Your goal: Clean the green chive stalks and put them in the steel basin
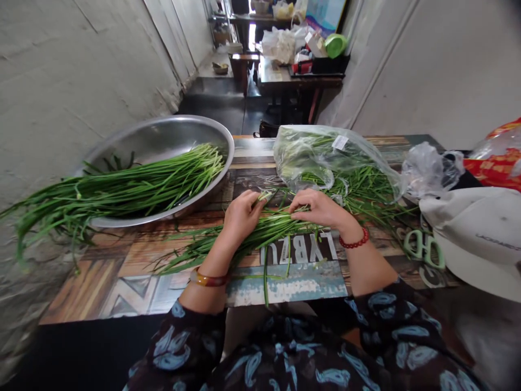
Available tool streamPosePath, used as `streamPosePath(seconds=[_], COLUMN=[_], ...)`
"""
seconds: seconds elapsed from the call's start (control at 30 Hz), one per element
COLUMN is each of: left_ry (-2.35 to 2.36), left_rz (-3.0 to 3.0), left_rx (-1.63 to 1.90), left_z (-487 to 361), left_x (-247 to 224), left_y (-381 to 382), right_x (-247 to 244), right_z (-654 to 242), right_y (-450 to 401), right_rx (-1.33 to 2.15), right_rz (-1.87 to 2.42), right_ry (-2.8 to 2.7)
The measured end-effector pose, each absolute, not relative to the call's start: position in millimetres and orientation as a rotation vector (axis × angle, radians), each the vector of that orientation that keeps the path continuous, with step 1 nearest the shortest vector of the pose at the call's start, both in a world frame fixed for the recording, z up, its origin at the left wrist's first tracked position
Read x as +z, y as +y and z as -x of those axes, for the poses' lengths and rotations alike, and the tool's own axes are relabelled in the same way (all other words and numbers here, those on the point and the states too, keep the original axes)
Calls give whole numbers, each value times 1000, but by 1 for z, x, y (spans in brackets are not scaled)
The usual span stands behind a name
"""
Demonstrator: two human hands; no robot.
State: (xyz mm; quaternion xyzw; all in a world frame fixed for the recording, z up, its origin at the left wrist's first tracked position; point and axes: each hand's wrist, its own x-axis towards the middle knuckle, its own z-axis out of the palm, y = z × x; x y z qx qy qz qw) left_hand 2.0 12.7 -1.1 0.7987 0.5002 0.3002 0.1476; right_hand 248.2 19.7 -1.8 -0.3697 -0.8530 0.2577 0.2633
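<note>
A loose pile of long green stalks (260, 232) lies across the patterned table in front of me. My left hand (243, 213) is closed around pale stalk ends at the back of this pile. Just right of it, my right hand (312, 207) has its fingers pinched together over the pale ends of the pile; a thin stalk seems to be between them. A steel basin (163, 127) at the left holds a big bundle of green stalks (134, 187), whose tips hang over its rim. More stalks show in a clear plastic bag (321, 144) behind my right hand.
Green-handled scissors (424, 248) and a white cap (480, 228) are at the right. Behind them sit a crumpled plastic bag (431, 168) and a red package (496, 163). Walls rise on both sides. Another table (301, 81) with bags stands farther back.
</note>
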Motion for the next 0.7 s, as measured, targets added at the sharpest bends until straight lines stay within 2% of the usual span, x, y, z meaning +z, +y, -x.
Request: streamPosePath(seconds=[0.13, 0.43, 0.7], left_ry=[1385, 1190, 1042], left_rz=[-2196, -2029, -1816], left_rx=[911, 816, 878], left_z=[0, 0, -4], left_x=[-4, 5, 17], left_y=[16, 11, 4], right_x=[-11, -1, -9], right_z=[-238, -226, -221], right_y=[20, 14, 16], right_rx=[592, 664, 870], right_rz=[1039, 1183, 1181], right_ry=[-2313, -1862, -1353])
